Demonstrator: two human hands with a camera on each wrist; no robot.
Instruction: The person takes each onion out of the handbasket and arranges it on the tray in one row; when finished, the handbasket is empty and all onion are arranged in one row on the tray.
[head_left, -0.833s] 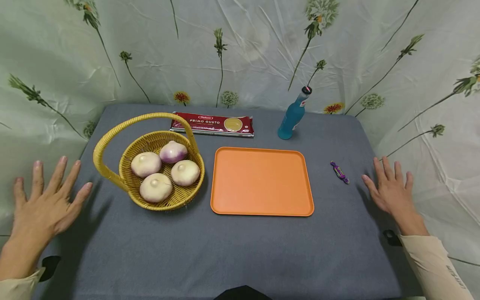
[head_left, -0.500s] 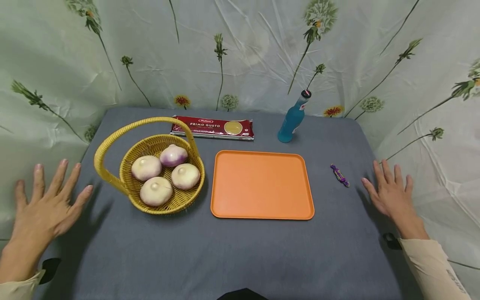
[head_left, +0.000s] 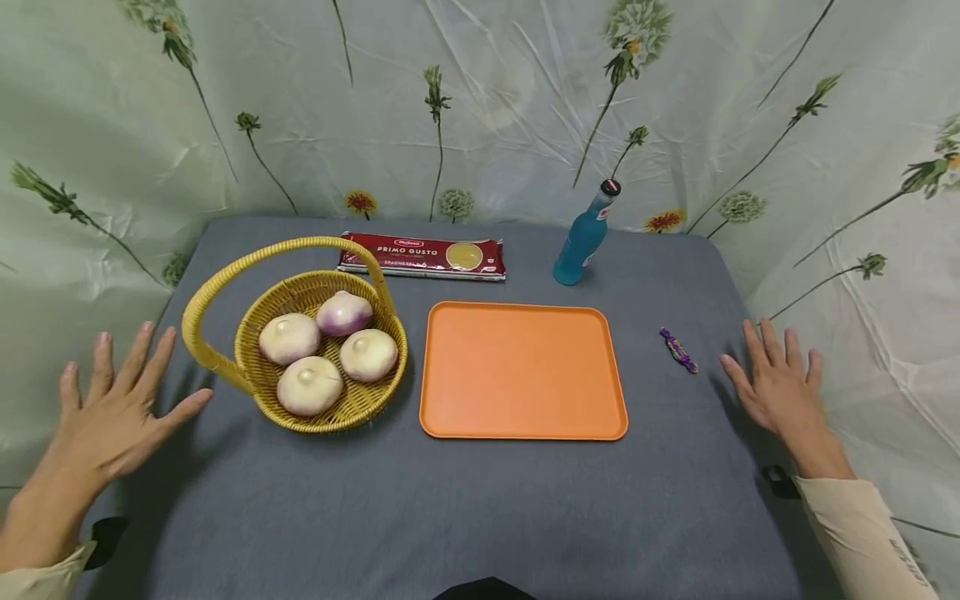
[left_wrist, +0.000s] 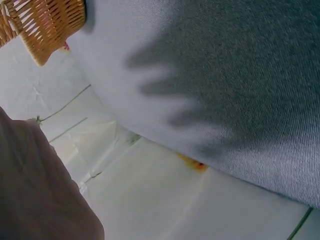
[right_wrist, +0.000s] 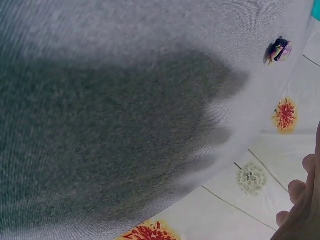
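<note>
My left hand (head_left: 112,425) hovers with spread fingers over the table's left edge, holding nothing. Just right of it stands a yellow wicker basket (head_left: 251,379) with a tall hoop handle, and several pale purple-white onions (head_left: 309,386) lie inside. At the right edge my right hand (head_left: 783,392) is held out, fingers straight and no object in it. A purple wrapped candy (head_left: 678,351) lies on the cloth a little left of that hand; the right wrist view shows the candy (right_wrist: 278,50) too. Part of the basket (left_wrist: 52,25) shows at the top of the left wrist view.
An orange tray (head_left: 523,371) lies mid-table. Behind it are a red spaghetti packet (head_left: 427,257) and an upright blue bottle (head_left: 581,242) with a dark cap. Grey cloth (head_left: 450,517) covers the table; a flower-printed curtain (head_left: 510,108) hangs behind and beside it.
My left hand has moved slightly right, toward the basket, its thumb reaching further out. The right hand stays nearly where it was. The head view has shifted a little.
</note>
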